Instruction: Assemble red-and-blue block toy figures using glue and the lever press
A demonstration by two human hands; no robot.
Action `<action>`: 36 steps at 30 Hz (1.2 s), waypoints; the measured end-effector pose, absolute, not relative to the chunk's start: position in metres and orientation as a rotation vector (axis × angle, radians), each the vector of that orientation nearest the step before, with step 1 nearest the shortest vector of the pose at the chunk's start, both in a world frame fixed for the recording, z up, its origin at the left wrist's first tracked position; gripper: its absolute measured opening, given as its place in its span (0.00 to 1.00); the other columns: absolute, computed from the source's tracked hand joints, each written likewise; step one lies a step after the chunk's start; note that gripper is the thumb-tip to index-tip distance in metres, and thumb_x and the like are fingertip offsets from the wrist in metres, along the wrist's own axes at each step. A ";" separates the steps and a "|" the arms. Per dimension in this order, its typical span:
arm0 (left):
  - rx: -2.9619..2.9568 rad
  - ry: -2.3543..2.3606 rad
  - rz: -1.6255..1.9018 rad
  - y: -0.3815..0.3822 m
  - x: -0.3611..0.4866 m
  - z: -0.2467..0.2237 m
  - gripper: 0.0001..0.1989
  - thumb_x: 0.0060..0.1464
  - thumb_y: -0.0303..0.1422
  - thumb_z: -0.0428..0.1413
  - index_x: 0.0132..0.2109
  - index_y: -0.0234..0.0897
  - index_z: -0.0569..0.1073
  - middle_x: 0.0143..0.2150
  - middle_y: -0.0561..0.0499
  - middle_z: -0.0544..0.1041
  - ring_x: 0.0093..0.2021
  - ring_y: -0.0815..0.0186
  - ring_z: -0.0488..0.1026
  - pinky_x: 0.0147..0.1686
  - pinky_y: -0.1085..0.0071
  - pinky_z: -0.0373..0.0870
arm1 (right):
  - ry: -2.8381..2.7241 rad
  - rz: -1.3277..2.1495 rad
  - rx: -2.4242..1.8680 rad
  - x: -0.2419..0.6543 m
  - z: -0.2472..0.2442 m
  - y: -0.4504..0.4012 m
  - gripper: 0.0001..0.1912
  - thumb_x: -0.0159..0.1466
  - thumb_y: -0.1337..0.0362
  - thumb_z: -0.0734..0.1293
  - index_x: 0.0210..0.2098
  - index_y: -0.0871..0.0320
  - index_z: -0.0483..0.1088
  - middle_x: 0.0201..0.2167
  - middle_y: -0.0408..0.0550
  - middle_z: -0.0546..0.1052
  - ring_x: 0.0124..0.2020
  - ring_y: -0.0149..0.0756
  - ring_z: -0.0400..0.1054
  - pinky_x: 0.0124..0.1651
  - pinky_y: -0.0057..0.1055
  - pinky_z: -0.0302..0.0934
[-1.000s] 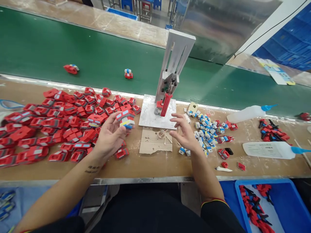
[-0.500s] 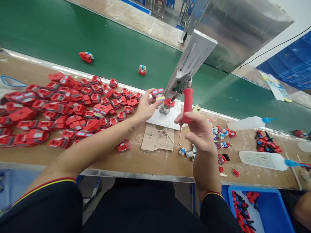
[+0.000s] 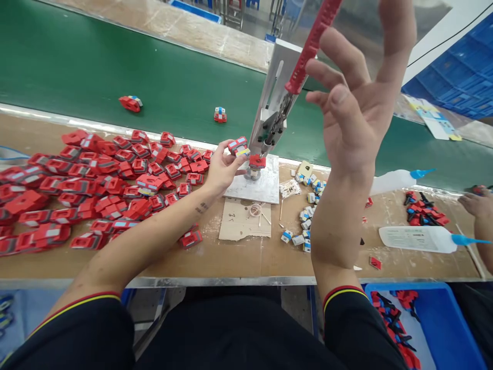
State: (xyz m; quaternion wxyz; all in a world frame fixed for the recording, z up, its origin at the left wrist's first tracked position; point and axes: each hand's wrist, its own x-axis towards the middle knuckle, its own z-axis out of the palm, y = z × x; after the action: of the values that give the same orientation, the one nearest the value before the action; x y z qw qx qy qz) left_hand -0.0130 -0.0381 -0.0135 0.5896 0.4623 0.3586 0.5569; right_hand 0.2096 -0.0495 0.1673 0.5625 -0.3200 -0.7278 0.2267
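Observation:
My left hand [image 3: 223, 167] pinches a red, grey and yellow toy piece [image 3: 239, 147] just left of the press. On the round base of the metal toggle press [image 3: 274, 103] sits another red piece [image 3: 257, 162]. The press's red handle [image 3: 313, 49] points upward to the right. Beside that handle is my right hand [image 3: 352, 97], raised high with its palm showing and fingers spread. Its fingertips are near or touching the handle, and nothing is gripped in it.
Many red pieces [image 3: 115, 164] cover the table on the left. Beyond runs a green belt [image 3: 173, 77] with two toys. White and blue parts [image 3: 306, 223], cotton swabs [image 3: 289, 188], a bottle [image 3: 418, 239] and a blue bin [image 3: 442, 318] lie right. Another person's hand [image 3: 479, 203] is at far right.
The red handle has swung up from hanging down, and my right hand has risen and opened out beside it. My left hand still holds its piece. Another person's hand has appeared at far right.

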 end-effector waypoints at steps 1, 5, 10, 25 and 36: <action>1.084 0.841 1.310 -0.039 -0.017 -0.013 0.33 0.54 0.49 0.73 0.59 0.49 0.66 0.47 0.48 0.86 0.52 0.53 0.85 0.40 0.59 0.87 | -1.678 0.477 -0.738 0.215 0.154 -0.052 0.41 0.56 0.34 0.78 0.64 0.34 0.65 0.65 0.41 0.77 0.61 0.44 0.76 0.54 0.38 0.78; 1.059 0.858 1.366 -0.047 -0.038 -0.011 0.32 0.54 0.46 0.74 0.59 0.50 0.68 0.52 0.47 0.86 0.53 0.55 0.85 0.38 0.67 0.84 | -1.689 0.424 -0.979 0.230 0.077 -0.067 0.14 0.65 0.47 0.75 0.42 0.49 0.77 0.38 0.44 0.82 0.39 0.38 0.77 0.39 0.36 0.74; 0.975 0.852 1.374 -0.060 -0.059 -0.009 0.36 0.47 0.48 0.78 0.58 0.49 0.72 0.47 0.49 0.86 0.46 0.57 0.86 0.33 0.71 0.81 | -1.817 0.731 -1.378 0.218 0.004 -0.054 0.33 0.58 0.52 0.78 0.60 0.50 0.72 0.62 0.55 0.81 0.54 0.49 0.79 0.50 0.46 0.76; 0.848 0.813 1.235 -0.084 -0.078 0.012 0.33 0.39 0.40 0.83 0.51 0.48 0.78 0.41 0.51 0.87 0.35 0.63 0.85 0.29 0.73 0.79 | -1.419 1.128 -1.291 0.240 0.003 -0.076 0.35 0.51 0.38 0.83 0.48 0.55 0.82 0.44 0.53 0.87 0.46 0.45 0.83 0.54 0.45 0.79; 1.019 0.789 1.173 -0.053 -0.061 -0.020 0.26 0.48 0.33 0.77 0.53 0.52 0.79 0.48 0.50 0.87 0.43 0.57 0.85 0.36 0.62 0.79 | -1.407 1.060 -1.339 0.281 0.012 -0.083 0.29 0.62 0.44 0.76 0.58 0.49 0.78 0.54 0.52 0.85 0.47 0.41 0.80 0.42 0.37 0.78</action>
State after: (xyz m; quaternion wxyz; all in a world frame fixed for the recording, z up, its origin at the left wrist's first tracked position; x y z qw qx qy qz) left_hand -0.0610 -0.0535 -0.0196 0.6439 0.4473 0.3465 0.5150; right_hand 0.2807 -0.0832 0.0115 0.4478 -0.5412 -0.5685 0.4283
